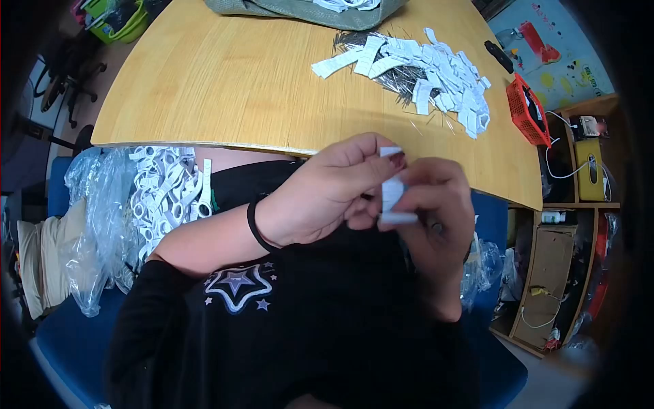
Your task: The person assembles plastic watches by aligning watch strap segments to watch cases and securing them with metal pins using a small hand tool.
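A short white strip [391, 193] is held up in front of my chest, just off the table's near edge. My left hand [340, 180], with a black band at the wrist, pinches its upper part between thumb and fingers. Lower down, the fingers of my right hand [439, 208] close on the same strip, slightly smeared by motion. Beyond both hands, a heap of white strips [436, 65] lies on the table, mixed with many thin dark metal pins [398, 82]. Whether a pin is in my fingers cannot be made out.
The wooden table [218, 82] carries a grey-green bag [306, 10] at the far side. An orange basket [528, 109] stands at its right edge. White looped strips [167, 191] fill a clear plastic bag [95, 225] at my left. Shelves [545, 273] stand to the right.
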Motion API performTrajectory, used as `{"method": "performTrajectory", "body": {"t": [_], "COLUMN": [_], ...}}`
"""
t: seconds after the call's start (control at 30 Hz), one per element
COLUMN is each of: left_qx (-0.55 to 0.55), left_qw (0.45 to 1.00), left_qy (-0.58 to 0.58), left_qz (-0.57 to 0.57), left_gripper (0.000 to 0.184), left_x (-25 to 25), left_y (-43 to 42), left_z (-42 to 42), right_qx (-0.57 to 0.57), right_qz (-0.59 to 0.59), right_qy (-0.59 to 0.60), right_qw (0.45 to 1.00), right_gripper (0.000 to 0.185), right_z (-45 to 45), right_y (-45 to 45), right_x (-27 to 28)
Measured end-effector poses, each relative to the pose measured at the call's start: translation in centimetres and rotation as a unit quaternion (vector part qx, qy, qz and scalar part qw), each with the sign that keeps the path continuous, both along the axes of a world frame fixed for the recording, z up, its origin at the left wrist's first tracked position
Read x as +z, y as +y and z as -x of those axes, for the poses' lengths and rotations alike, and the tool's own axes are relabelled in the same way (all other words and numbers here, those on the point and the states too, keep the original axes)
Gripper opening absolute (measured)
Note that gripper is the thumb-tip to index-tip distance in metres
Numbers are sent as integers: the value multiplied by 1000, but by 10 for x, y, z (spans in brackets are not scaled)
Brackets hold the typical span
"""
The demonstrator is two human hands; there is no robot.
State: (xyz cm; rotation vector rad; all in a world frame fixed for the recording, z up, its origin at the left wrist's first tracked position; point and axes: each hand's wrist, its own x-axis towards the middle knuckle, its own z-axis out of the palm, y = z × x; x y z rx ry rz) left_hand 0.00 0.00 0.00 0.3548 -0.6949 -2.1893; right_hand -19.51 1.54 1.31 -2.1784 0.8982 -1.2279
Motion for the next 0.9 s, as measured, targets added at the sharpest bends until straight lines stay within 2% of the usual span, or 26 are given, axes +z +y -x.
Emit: {"method": "performTrajectory", "body": {"t": [0.07,0.1,0.13,0.17,0.2,0.23,0.3,0.33,0.43,0.47,0.5,0.53,0.63,0.67,0.73,0.77,0.83,0.9], "left_qx": [24,111,197,277,310,284,231,234,219,274,300,354,396,348,342,308,234,222], "left_qw": [994,965,912,836,806,824,856,815,819,739,667,533,325,288,270,250,210,212], "left_qy": [-44,-134,-227,-314,-320,-328,-341,-372,-389,-425,-478,-537,-588,-651,-742,-771,-823,-820], "left_qz": [97,195,280,355,390,364,311,379,360,445,487,549,626,610,510,498,473,483], "left_gripper": [14,13,12,12,13,12,12,10,16,22,20,19,17,17,18,18,19,20], "left_x": [-3,-4,-6,-8,-5,0,17,10,30,29,36,40,45,50,27,23,15,6], "left_y": [-2,-3,-2,-1,-4,-1,7,4,-8,-23,-40,-64,-152,-178,-248,-261,-279,-294], "left_z": [-6,-5,-5,-5,-5,-6,-8,-8,-22,-31,-43,-55,-95,-104,-112,-117,-125,-134], "right_qx": [33,40,30,18,6,-5,51,76,42,-27,-38,-50,-63,-67,-78,-84,-95,-103], "right_qz": [-40,-58,-79,-103,-127,-151,-113,-128,-246,-265,-260,-254,-215,-198,-163,-146,-131,-134], "right_qy": [12,5,-36,-22,-8,7,94,133,-23,-52,-70,-88,-87,-74,-49,-38,-38,-57], "right_qw": [999,998,996,994,992,989,988,980,968,963,962,962,971,975,982,985,986,984], "right_gripper": [30,27,22,19,17,14,15,14,11,11,11,12,16,16,15,15,14,13], "right_z": [5,10,16,14,9,4,-2,-1,-2,-4,-3,1,0,-3,-7,-9,-9,-6], "right_y": [0,-1,-4,-2,-1,1,-6,-5,1,6,5,2,0,1,1,0,1,1], "right_x": [10,11,10,12,16,21,6,14,13,20,18,14,9,8,5,3,4,7]}}
